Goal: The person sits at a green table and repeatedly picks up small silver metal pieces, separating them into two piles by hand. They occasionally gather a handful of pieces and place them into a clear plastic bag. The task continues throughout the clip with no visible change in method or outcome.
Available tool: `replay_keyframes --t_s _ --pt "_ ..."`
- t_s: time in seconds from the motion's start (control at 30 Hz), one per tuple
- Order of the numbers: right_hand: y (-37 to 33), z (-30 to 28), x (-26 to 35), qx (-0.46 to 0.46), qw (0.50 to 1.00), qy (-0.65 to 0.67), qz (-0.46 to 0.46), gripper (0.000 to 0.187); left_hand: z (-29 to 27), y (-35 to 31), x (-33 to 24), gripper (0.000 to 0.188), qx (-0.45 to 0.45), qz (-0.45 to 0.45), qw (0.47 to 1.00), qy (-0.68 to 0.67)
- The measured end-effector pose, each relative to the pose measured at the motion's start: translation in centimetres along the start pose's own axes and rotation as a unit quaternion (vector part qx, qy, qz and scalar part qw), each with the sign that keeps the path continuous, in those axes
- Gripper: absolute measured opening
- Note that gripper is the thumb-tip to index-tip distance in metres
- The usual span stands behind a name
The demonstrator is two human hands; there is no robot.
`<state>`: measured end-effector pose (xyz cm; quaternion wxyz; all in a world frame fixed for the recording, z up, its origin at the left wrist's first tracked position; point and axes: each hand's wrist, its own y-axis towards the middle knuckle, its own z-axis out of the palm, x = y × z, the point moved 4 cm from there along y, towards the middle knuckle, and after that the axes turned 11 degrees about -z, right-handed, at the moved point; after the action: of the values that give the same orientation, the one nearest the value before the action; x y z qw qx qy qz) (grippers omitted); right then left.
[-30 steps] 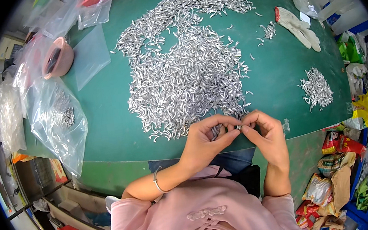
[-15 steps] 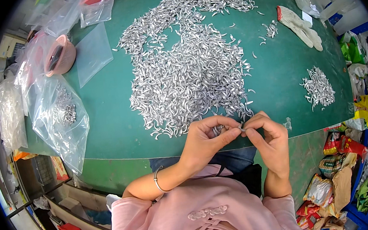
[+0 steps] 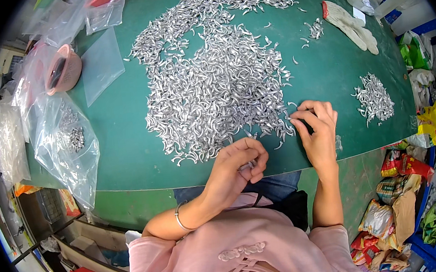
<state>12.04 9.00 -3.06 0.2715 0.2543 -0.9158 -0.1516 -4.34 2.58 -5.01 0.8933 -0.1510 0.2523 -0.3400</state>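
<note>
A broad heap of small, curved silver metal pieces (image 3: 213, 89) covers the middle of the green table. My left hand (image 3: 239, 163) is curled in front of the heap's near edge, its fingers closed around a few of the same silver pieces, partly hidden in the palm. At the heap's right edge is my right hand (image 3: 318, 126), thumb and forefinger drawn together in a pinch close to the outermost pieces. What lies between those fingertips, if anything, is too small to make out.
A smaller pile of silver pieces (image 3: 374, 99) lies at the right, with a white glove (image 3: 349, 26) beyond it. To the left are a clear plastic bag (image 3: 66, 145) holding some pieces, a flat plastic sheet (image 3: 103, 65) and a pink basket (image 3: 71, 71).
My hands were together at the table's near edge, fingertips meeting on a small piece. They have parted: the right moved forward to the heap's edge, the left drew back left and curled.
</note>
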Motion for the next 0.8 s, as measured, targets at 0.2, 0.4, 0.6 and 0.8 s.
replay_keyframes --t_s 0.2,0.4,0.6,0.8 --pt "-1.0 -0.6 -0.1 -0.024 0.987 0.148 0.063 0.009 0.4 0.4 0.1 0.019 -0.088 0.012 0.99 0.107" --pt "-1.9 -0.9 1.8 -0.053 0.862 0.483 0.148 0.008 1.1 0.9 0.3 0.019 -0.091 0.029 0.981 0.168" --pt "-3.2 0.3 2.3 -0.067 0.76 0.616 0.198 0.005 2.2 0.5 -0.1 0.017 -0.092 0.064 0.975 0.19" --pt "-3.4 0.8 2.9 -0.076 0.683 0.694 0.214 0.007 2.5 0.4 -0.2 0.014 -0.073 0.096 0.972 0.202"
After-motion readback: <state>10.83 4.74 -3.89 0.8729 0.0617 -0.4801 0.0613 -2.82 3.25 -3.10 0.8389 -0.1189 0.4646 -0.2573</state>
